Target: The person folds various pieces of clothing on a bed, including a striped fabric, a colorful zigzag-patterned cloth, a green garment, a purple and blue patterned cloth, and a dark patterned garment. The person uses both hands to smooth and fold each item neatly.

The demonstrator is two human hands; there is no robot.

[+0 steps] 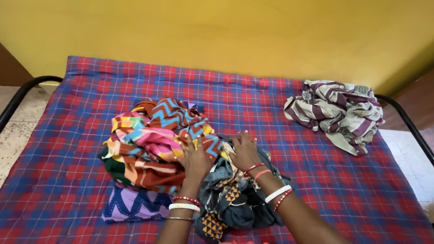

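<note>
Sorting step judged underway: left hand [196, 159] & right hand [244, 152] were laid flat, grips spread, on zigzag-print garment [178, 121] & dark grey garment [234, 193]. Next, one piece prob. needed pinching & lifting off the bed [325, 181].

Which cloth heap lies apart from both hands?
The maroon-and-cream striped cloth at the bed's far right corner. The colourful zigzag pile and the dark grey garment sit under the hands.
</note>
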